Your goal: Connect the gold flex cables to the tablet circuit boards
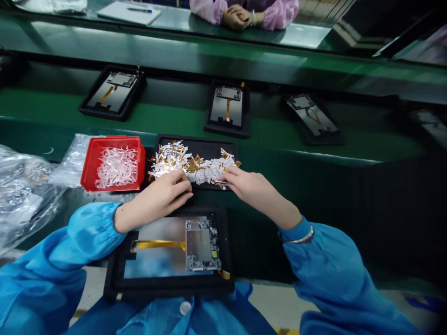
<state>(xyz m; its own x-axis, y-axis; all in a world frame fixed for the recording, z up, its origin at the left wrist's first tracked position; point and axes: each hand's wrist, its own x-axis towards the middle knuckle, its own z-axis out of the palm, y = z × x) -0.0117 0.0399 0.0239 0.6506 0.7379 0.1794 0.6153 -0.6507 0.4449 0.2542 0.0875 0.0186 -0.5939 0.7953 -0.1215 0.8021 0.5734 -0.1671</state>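
Observation:
A black tray [206,149] ahead of me holds a heap of white paper strips and amber flex tape pieces [193,164]. My left hand [157,197] rests at the near edge of this heap, its fingers curled, and I cannot tell whether it grips anything. My right hand [246,186] lies at the heap's right end, pinching a thin silvery strip [221,183]. Under my forearms, a second black tray [167,291] carries a display panel [157,265] with a circuit board [202,245] and an amber flex cable [159,244].
A red bin [87,170] of white strips stands left of the heap, beside crumpled clear plastic bags [24,195]. Several black trays with panels [111,93] ride a green conveyor belt [181,104]. Beyond it, a co-worker's clasped hands [237,14] rest near a notepad [129,11].

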